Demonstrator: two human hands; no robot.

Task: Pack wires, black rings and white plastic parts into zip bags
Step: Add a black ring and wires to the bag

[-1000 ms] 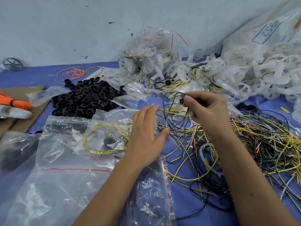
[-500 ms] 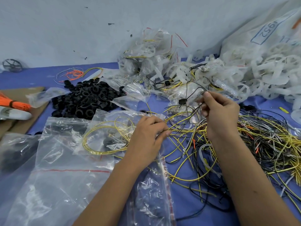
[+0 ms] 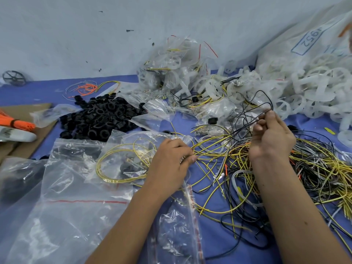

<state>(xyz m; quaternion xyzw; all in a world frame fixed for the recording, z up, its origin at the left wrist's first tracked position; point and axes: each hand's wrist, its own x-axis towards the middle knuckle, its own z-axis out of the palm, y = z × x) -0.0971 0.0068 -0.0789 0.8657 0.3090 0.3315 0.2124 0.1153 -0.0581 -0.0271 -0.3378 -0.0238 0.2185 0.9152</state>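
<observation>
1. Two hands work one tangle: the right hand (image 3: 270, 138) pinches thin black wires (image 3: 253, 111) at its fingertips, raised above the wire pile (image 3: 314, 168); the left hand (image 3: 171, 159) pinches several yellow wires (image 3: 209, 147) low over the blue table (image 3: 219, 242).
2. The yellow wires run roughly left to right, from the left fingers toward the right wrist, rising a little to the right. The black wires loop up and over the right fingertips, their strands trailing down-left into the pile.
3. A zip bag (image 3: 122, 161) just left of the left hand already holds a coil of yellow wire and, it seems, a dark ring.
4. Behind, near the wall, lies a heap of filled bags (image 3: 171, 69), so I judge a fair part is packed.
5. Much is left: the loose black rings (image 3: 102, 119) at the left, the white parts (image 3: 308, 92) at the right by a big sack (image 3: 304, 44), and most of the wire pile.
6. Empty bags (image 3: 62, 216) lie in front at the left, ready.
</observation>
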